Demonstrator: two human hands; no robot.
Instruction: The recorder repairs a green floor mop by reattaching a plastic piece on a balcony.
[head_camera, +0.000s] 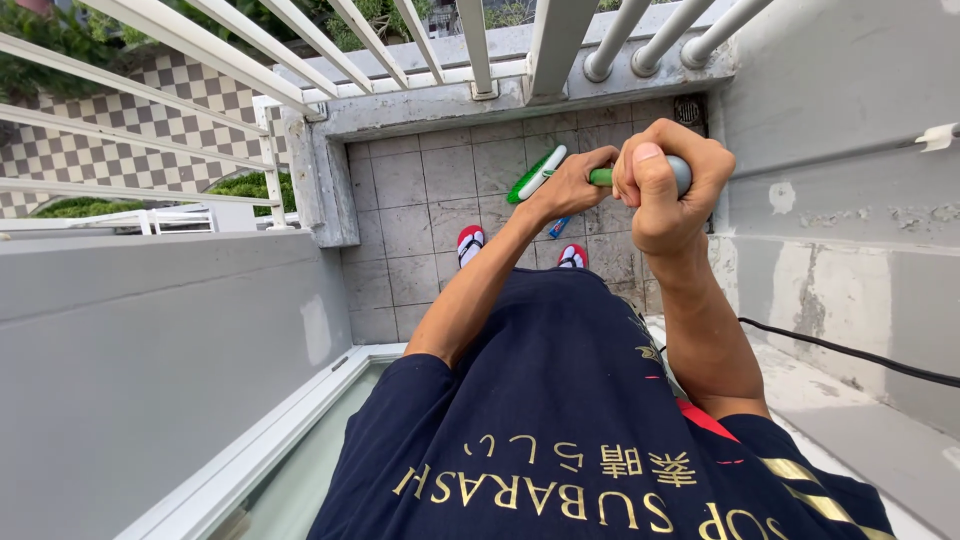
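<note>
A long-handled scrub brush has a green and white head that rests low, over the tiled balcony floor. My right hand is closed around the grey top end of its green handle. My left hand grips the handle a little lower, closer to the brush head. Both arms reach down in front of my dark blue shirt. My feet in red and white sandals stand on the tiles just below the brush.
A white metal railing runs along the far edge of the floor. A grey wall closes the left side, a patched grey wall the right. A black cable crosses the right ledge. A small blue object lies on the tiles.
</note>
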